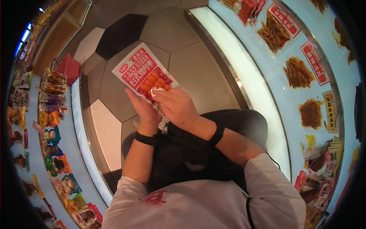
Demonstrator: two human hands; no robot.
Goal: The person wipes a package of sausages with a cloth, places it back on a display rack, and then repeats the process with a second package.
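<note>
A red and white snack packet [131,63] with sausages pictured on it is tilted above my lap. My left hand [146,110] supports it from underneath, thumb at its left edge and most fingers hidden behind it. Across the packet's lower part lies my right hand [175,105], pinching a crumpled white tissue [156,91] against the printed front. More crumpled white material [163,124] shows just below my hands, partly hidden.
On the right, a lit shelf [244,57] carries flat packs of brown snacks [299,72] and labels. Rows of small colourful packets [53,135] line the left shelf. A pink-red basket [68,68] stands at the upper left. Hexagonal floor tiles [122,34] lie between the shelves.
</note>
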